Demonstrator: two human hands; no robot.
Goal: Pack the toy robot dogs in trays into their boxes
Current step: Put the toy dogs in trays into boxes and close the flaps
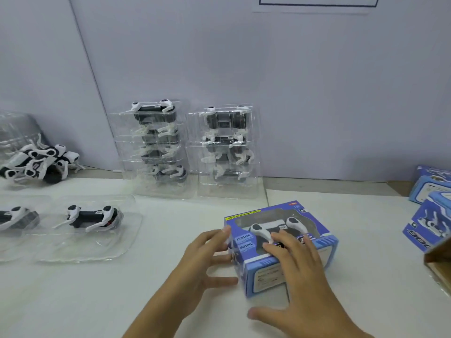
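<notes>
I have the blue box (280,242) lying window-up on the white table (170,301), right in front of me, with a toy robot dog (273,228) already visible inside through the clear front. My left hand (207,259) sits against the box's left end with fingers straight and spread, touching the open side there rather than gripping. My right hand (300,272) lies flat across the top and near edge, fingers spread wide, thumb down on the table; it presses, it holds nothing.

I judge the box to be light, thin card: stiff along its edges, soft across the window film, so I would press on the blue borders and corners, not the clear panel. The end flap looks like the part to close next, and it will crease if I push off-centre.

To the left, a dog in a clear tray (90,223) waits just beside another; that plastic looks flimsy and slippery, best lifted by its long rims. Two stacks of filled trays (190,152) lean at the wall, and finished boxes (429,211) sit at the right.
</notes>
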